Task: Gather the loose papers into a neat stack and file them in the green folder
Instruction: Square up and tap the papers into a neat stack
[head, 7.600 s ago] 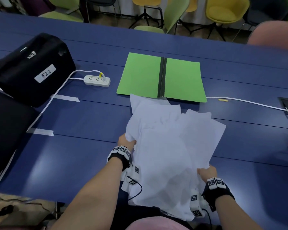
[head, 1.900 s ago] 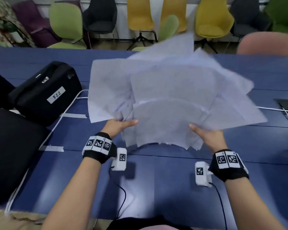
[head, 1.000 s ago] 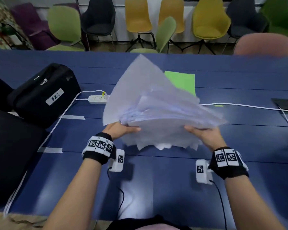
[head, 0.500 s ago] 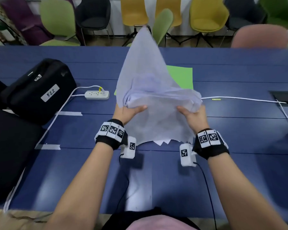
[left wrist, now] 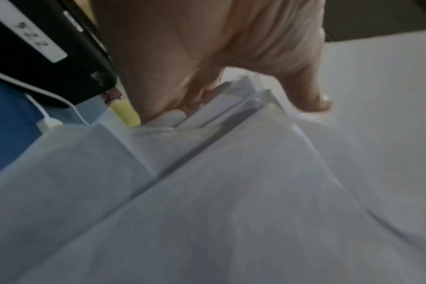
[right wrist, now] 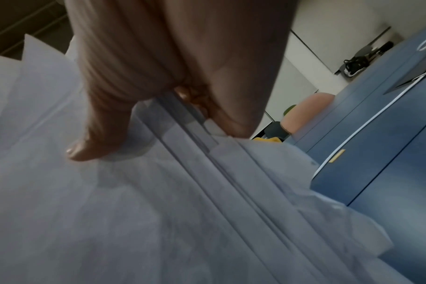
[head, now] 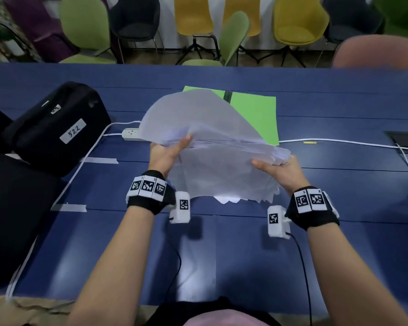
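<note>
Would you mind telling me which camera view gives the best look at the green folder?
The head view: the green folder lies open on the blue table, its left half mostly hidden behind the papers. Neither wrist view shows the folder; both are filled by paper edges and the holding hand.

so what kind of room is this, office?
Probably a meeting or conference room: a long blue table, a row of mixed-colour shell chairs along the far side, and a power strip with white cables on the tabletop.
</note>
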